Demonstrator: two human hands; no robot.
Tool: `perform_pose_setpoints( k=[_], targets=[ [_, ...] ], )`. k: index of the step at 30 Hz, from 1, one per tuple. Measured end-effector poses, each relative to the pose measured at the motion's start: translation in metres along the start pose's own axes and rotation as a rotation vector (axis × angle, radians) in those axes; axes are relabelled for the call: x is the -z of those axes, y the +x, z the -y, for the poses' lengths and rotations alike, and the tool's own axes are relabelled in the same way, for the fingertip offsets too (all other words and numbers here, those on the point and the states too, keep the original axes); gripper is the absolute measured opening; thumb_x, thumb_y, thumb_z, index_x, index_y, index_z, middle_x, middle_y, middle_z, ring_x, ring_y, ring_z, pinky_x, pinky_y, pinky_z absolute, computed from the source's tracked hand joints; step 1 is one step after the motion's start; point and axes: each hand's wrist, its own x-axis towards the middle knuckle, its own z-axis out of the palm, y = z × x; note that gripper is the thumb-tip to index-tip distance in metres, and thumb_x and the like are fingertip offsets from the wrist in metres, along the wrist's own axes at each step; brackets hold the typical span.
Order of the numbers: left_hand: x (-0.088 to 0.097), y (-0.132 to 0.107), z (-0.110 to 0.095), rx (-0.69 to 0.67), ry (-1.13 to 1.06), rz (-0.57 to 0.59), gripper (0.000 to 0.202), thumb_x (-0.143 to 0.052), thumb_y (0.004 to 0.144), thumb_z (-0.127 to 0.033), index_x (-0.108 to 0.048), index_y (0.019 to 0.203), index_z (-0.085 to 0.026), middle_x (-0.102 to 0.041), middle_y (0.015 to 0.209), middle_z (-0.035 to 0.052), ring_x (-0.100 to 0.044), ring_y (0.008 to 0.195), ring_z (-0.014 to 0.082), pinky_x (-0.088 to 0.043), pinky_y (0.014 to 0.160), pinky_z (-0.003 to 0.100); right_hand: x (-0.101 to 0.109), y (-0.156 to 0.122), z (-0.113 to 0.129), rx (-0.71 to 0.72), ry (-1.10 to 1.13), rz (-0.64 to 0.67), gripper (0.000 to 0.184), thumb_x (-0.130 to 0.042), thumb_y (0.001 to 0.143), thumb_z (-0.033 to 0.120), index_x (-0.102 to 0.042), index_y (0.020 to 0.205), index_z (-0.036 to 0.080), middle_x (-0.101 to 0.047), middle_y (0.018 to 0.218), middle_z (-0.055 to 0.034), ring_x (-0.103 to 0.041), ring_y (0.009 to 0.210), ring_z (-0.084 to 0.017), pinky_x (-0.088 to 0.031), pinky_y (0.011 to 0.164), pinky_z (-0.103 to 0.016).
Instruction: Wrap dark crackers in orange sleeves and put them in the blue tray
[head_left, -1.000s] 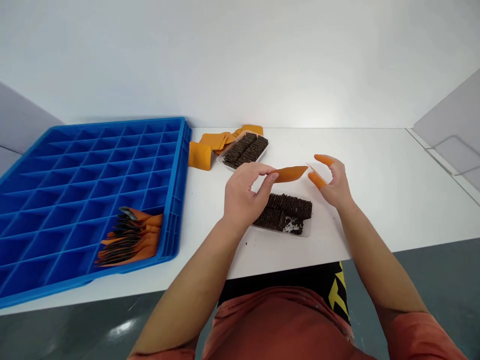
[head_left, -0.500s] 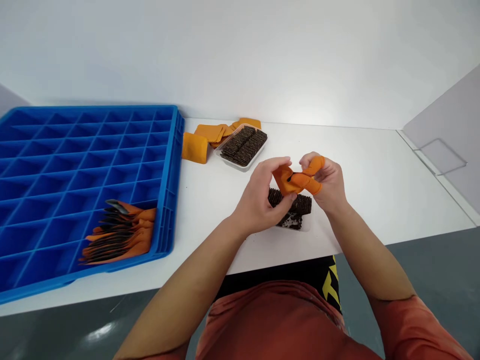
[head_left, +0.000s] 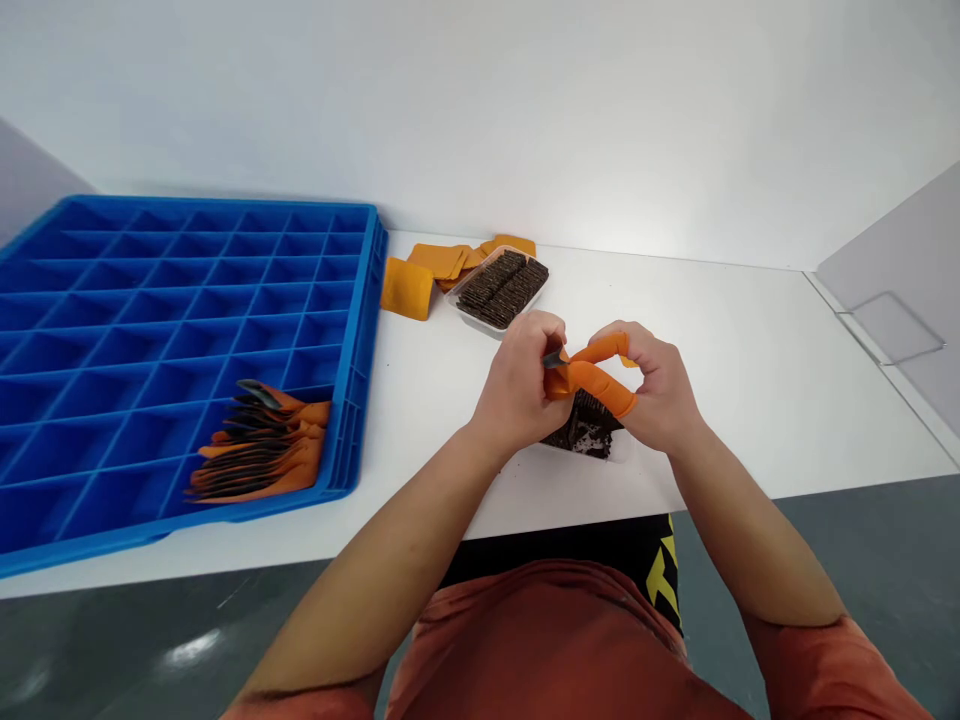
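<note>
My left hand [head_left: 517,385] is closed around a small orange piece [head_left: 556,384], apparently a folded pouch. A dark tip [head_left: 555,358] pokes out at its top. Orange sleeves like finger cots [head_left: 600,385] cover the thumb and forefinger of my right hand [head_left: 664,385]. Those two fingertips meet the orange piece at my left fingers, pinched together. Below both hands, partly hidden, sits a clear tub with dark thin pieces [head_left: 592,425] and a bare patch among them.
At left stands a blue compartment tray [head_left: 360,400]; several orange-and-dark pieces [head_left: 270,450] are packed upright in its near right corner. Behind lie flat orange-yellow squares [head_left: 407,289] beside a second clear tub [head_left: 480,325] filled with dark thin pieces. A wire handle [head_left: 900,325] is at right.
My left fingers have closed over the orange piece, covering most of it. The dark tip now rises above it. My right thumb and forefinger have moved left against it. The view has shifted slightly.
</note>
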Motion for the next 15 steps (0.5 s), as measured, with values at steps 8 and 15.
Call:
perform_pose_setpoints(
  k=[8, 15],
  targets=[
    [-0.002, 0.001, 0.001, -0.046, 0.184, -0.1, 0.038, -0.072, 0.081, -0.029, -0.04, 0.102, -0.026, -0.057, 0.096, 0.0044, -0.051, 0.084, 0.0218, -0.045, 0.075, 0.041, 0.007, -0.002, -0.006, -0.117, 0.203, 0.072, 0.02, -0.075, 0.089, 0.047, -0.078, 0.096, 0.029, -0.078, 0.091, 0.0012, -0.071, 0.084, -0.015, -0.06, 0.083, -0.036],
    [0.0, 0.003, -0.003, -0.016, 0.17, -0.112, 0.035, -0.072, 0.079, -0.03, -0.044, 0.099, -0.025, -0.06, 0.096, 0.0053, -0.054, 0.086, 0.023, -0.047, 0.08, 0.043, 0.006, -0.004, -0.016, -0.168, 0.252, 0.076, 0.031, -0.075, 0.086, 0.056, -0.078, 0.097, 0.027, -0.078, 0.091, -0.0008, -0.071, 0.083, -0.016, -0.062, 0.084, -0.038]
  ],
)
